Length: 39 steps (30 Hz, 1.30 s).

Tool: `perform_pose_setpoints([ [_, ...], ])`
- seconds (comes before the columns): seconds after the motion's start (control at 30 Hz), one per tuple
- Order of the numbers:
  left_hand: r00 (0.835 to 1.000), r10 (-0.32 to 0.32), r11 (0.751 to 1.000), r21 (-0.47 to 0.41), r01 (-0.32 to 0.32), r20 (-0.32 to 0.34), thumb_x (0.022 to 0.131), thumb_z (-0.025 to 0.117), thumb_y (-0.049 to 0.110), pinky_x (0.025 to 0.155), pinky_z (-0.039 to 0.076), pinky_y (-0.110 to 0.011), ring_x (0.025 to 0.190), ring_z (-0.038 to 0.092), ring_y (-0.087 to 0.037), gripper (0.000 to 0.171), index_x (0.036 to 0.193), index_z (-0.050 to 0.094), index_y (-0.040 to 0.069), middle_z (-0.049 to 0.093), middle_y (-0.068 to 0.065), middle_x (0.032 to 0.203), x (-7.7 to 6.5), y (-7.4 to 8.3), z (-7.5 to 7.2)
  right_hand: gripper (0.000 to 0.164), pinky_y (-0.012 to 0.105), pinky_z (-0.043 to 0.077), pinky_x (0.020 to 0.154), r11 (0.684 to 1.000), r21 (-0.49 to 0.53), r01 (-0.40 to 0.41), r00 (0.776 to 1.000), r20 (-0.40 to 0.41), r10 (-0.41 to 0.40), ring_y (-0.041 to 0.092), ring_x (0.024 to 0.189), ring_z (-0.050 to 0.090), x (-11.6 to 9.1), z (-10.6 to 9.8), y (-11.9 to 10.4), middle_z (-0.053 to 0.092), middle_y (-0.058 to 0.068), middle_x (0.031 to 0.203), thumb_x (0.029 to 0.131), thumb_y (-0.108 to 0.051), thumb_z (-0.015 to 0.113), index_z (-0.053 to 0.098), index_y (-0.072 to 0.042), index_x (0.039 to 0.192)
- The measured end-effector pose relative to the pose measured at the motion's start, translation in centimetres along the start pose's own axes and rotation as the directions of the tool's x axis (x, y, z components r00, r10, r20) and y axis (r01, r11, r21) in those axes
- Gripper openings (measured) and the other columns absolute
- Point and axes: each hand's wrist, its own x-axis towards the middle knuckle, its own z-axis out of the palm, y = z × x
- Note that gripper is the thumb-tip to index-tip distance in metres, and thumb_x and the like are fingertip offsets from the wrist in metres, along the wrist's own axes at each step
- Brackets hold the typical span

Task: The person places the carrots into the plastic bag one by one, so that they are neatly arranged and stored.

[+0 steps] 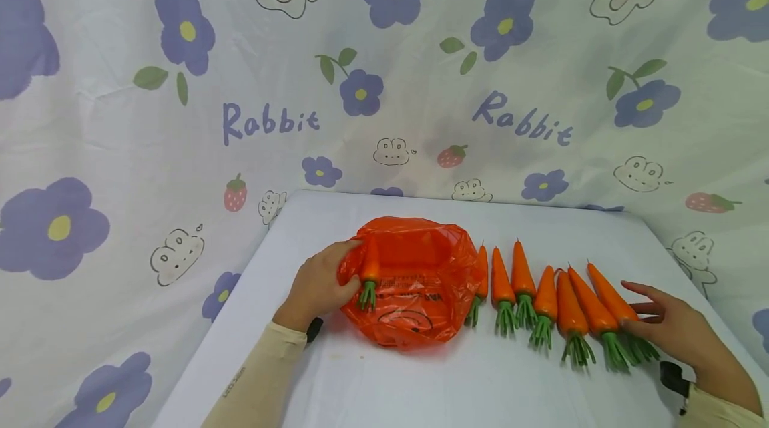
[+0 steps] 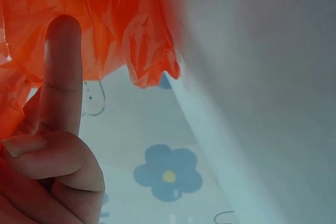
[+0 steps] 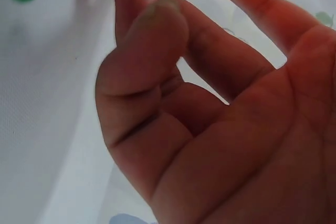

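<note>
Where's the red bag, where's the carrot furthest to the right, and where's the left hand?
Red bag (image 1: 414,286): head view, on its printed middle.
Rightmost carrot (image 1: 610,293): head view, on its orange body.
Left hand (image 1: 320,281): head view, on its back.

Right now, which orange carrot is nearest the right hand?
The rightmost tapered orange carrot with green stems: its stem end lies at the right hand. All the other carrots lie farther left.

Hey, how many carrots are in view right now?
8: one carrot at the left side of the red bag, beside the left hand; seven more carrots in a row to its right, the rightmost carrot at the right hand. Others may be hidden inside the bag.
</note>
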Motion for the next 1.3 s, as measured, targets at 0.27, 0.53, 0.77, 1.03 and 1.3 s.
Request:
perform_pose_setpoints([
  [0.27, 1.0, 0.008, 1.0, -0.001, -0.008, -0.006, 0.084, 0.075, 0.027, 0.092, 0.06, -0.052, 0.115, 0.069, -0.024, 0.064, 0.146, 0.06, 0.022, 0.067, 0.001, 0.136, 0.09, 0.0, 0.09, 0.09, 0.058, 0.06, 0.075, 0.999, -0.044, -0.027, 0.997, 0.078, 0.03, 0.056, 0.11, 0.062, 0.24, 0.18, 0.16, 0.062, 0.039, 0.128, 0.094, -0.054, 0.073, 0.04, 0.0, 0.158],
  [0.53, 1.0, 0.016, 1.0, -0.007, -0.016, -0.003, 0.083, 0.075, 0.027, 0.092, 0.06, -0.052, 0.115, 0.069, -0.024, 0.066, 0.147, 0.059, 0.022, 0.067, 0.001, 0.137, 0.2, -0.03, 0.25, 0.082, 0.057, 0.06, 0.074, 0.998, -0.065, 0.006, 0.998, 0.068, -0.002, 0.056, 0.11, 0.061, 0.14, 0.44, 0.39, 0.062, 0.037, 0.128, 0.097, -0.051, 0.07, 0.044, 0.0, 0.155],
  [0.77, 1.0, 0.007, 1.0, -0.005, -0.007, 0.002, 0.084, 0.074, 0.028, 0.094, 0.058, -0.054, 0.118, 0.068, -0.026, 0.065, 0.147, 0.06, 0.023, 0.066, 0.001, 0.139, 0.13, -0.03, 0.16, 0.087, 0.055, 0.062, 0.074, 0.999, -0.052, -0.005, 0.998, 0.06, 0.008, 0.056, 0.111, 0.062, 0.29, 0.36, 0.15, 0.06, 0.039, 0.13, 0.094, -0.054, 0.074, 0.044, 0.001, 0.154],
  [1.03, 1.0, -0.003, 1.0, 0.005, 0.003, 0.013, 0.084, 0.074, 0.029, 0.095, 0.059, -0.053, 0.118, 0.068, -0.025, 0.065, 0.147, 0.059, 0.022, 0.066, 0.001, 0.138, 0.13, -0.1, 0.08, 0.082, 0.057, 0.059, 0.075, 0.998, -0.045, -0.037, 0.999, 0.023, 0.038, 0.055, 0.109, 0.061, 0.6, 0.25, 0.24, 0.061, 0.04, 0.128, 0.099, -0.055, 0.066, 0.043, -0.001, 0.157],
  [1.3, 1.0, 0.01, 1.0, -0.003, -0.01, 0.01, 0.085, 0.074, 0.027, 0.096, 0.058, -0.053, 0.119, 0.067, -0.026, 0.064, 0.147, 0.06, 0.02, 0.066, 0.0, 0.138, 0.07, -0.05, -0.1, 0.087, 0.059, 0.059, 0.073, 0.998, -0.021, -0.059, 0.997, -0.057, 0.058, 0.057, 0.108, 0.058, 0.45, 0.19, 0.17, 0.058, 0.042, 0.129, 0.099, -0.059, 0.064, 0.04, 0.0, 0.158],
])
